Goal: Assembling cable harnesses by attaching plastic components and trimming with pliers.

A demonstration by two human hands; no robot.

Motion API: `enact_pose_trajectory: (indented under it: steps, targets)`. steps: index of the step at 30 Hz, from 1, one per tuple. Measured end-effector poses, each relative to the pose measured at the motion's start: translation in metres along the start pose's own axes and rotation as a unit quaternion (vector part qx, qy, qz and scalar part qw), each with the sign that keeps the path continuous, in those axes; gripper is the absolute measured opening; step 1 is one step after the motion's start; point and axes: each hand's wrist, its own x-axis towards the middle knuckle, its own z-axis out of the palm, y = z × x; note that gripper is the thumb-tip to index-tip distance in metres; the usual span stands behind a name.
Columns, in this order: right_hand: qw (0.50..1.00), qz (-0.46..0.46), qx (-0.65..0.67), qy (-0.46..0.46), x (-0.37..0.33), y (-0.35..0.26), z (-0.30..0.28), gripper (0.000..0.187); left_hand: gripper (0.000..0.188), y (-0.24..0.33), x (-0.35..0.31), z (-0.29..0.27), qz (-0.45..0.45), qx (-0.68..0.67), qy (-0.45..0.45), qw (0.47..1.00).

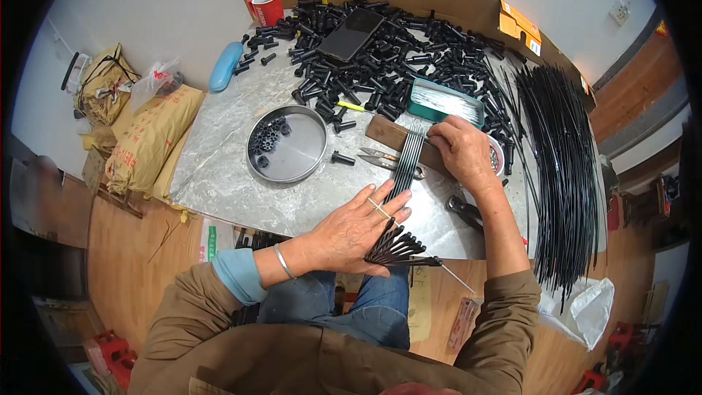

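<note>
My left hand (344,234) lies flat with its fingers stretched over a row of thin dark rods (411,161), a thin pale strip across the fingers. The rods' thicker black ends (398,249) fan out beside the palm at the table's near edge. Their far ends rest on a brown wooden block (386,132). At that block my right hand (461,150) is closed with fingertips pinched beside the rod tips; what they hold is hidden. Scissors (380,159) lie partly under the rods. Just beyond my right hand is a green box (446,115) of thin whitish pieces.
Black bolt-like parts (314,73) heap across the back, a phone (351,34) on top. A round metal tray (303,150) with small black rings, a blue case (225,67) and a red cup (268,9) stand left. Long black rods (559,168) pile at right. Dark-handled pliers (462,210) lie near my right forearm.
</note>
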Motion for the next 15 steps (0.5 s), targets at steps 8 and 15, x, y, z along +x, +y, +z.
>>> enact_pose_trajectory:
  steps: [8,15]
  targets:
    - [0.998,0.061,0.029,0.007,-0.004,-0.002,0.001,0.007,0.104,-0.003,-0.001,-0.002,0.007,0.019,0.018,1.0]
    - [0.981,0.166,0.099,-0.019,-0.004,-0.001,0.013,0.015,0.104,-0.006,-0.003,0.001,0.009,0.012,0.017,1.0]
